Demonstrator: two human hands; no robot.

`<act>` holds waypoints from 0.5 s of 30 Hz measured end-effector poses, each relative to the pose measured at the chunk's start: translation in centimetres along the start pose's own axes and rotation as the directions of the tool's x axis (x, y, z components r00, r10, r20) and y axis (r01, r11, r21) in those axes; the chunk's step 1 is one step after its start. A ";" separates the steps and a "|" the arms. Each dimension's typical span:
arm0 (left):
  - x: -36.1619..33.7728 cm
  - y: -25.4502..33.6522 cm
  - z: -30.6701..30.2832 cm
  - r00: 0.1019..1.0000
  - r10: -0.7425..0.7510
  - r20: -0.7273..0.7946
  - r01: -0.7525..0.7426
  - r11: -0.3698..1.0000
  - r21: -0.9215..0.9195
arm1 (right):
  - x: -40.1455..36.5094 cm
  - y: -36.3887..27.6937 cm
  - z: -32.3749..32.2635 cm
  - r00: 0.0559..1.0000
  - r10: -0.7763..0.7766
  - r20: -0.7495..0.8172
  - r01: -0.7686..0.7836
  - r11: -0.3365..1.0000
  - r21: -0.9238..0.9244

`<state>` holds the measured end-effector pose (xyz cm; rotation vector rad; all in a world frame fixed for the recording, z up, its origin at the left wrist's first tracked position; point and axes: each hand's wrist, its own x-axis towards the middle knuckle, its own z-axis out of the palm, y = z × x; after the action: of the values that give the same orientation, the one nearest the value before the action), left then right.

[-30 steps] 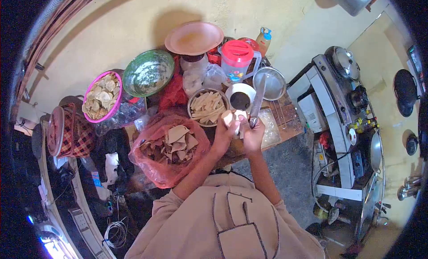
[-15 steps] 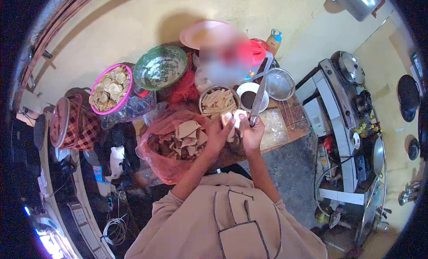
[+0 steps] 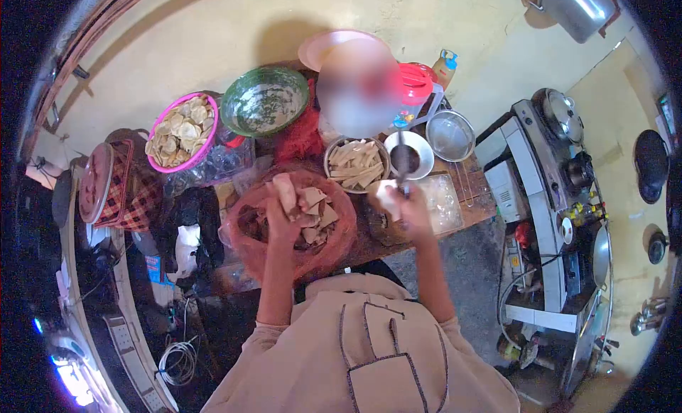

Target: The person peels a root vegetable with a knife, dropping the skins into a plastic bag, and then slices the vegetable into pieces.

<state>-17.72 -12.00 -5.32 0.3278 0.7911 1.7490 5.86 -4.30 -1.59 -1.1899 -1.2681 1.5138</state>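
My left hand (image 3: 283, 218) reaches into the red plastic bag (image 3: 249, 253) of tan peel scraps and grips a peel piece (image 3: 285, 188) over the pile. My right hand (image 3: 412, 205) is closed on a knife (image 3: 402, 164) whose blade points away from me, toward the white bowl. The same hand also holds a pale peeled chunk (image 3: 387, 196) against its palm. Just beyond both hands stands a metal bowl (image 3: 355, 164) filled with pale cut strips.
A white bowl (image 3: 410, 157) with dark contents and a steel bowl (image 3: 450, 136) stand right of the strips. Behind are a green bowl (image 3: 264, 100), a pink bowl of slices (image 3: 181, 132) and a red-lidded jug (image 3: 420, 83). A stove (image 3: 550, 150) stands at right, a checked basket (image 3: 114, 193) at left.
My left hand has left the pale chunk and moved left into the red bag with a peel piece. My right hand keeps the knife and now holds the chunk alone.
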 end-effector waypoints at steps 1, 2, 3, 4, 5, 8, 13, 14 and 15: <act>0.0 0.8 -0.7 0.998 0.046 -0.030 -0.045 0.998 0.034 | -0.5 0.4 1.5 0.997 -0.026 0.069 0.015 0.989 0.146; 0.9 0.7 -1.9 0.989 0.108 -0.096 -0.115 0.991 -0.067 | 1.1 3.8 1.3 0.985 -0.069 0.159 0.119 0.936 -0.332; 0.7 1.3 -2.4 0.989 0.110 -0.099 -0.119 0.989 -0.085 | 1.0 3.7 2.5 0.977 -0.007 0.213 0.071 0.953 -0.294; 0.3 1.9 -2.6 0.989 0.112 -0.102 -0.122 0.987 -0.104 | 0.7 3.3 4.6 0.962 0.053 0.268 0.019 0.966 -0.260; 0.0 2.5 -2.8 0.988 0.114 -0.103 -0.127 0.984 -0.123 | 0.5 3.1 6.4 0.940 0.109 0.324 -0.034 0.973 -0.229; -1.1 2.0 -2.4 0.990 0.075 -0.119 -0.081 0.996 -0.044 | 2.6 7.1 9.6 0.853 -0.460 0.247 0.518 0.681 -0.517; -2.5 -0.7 0.9 0.983 0.127 -0.134 -0.086 0.956 0.281 | 1.2 2.2 9.5 0.972 -0.154 0.180 0.197 0.947 -0.252; -2.3 -1.7 0.6 0.989 0.100 -0.107 -0.062 0.948 0.313 | 0.6 1.0 9.1 0.970 -0.138 0.201 0.188 0.948 -0.256; -2.0 -2.4 0.7 0.994 0.072 -0.079 -0.040 0.937 0.346 | 0.1 0.2 8.8 0.968 -0.123 0.219 0.180 0.949 -0.260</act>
<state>-14.86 -13.23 -6.09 0.5118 1.1685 1.6837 -2.74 -6.20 -1.40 -1.1023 -1.7150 1.3997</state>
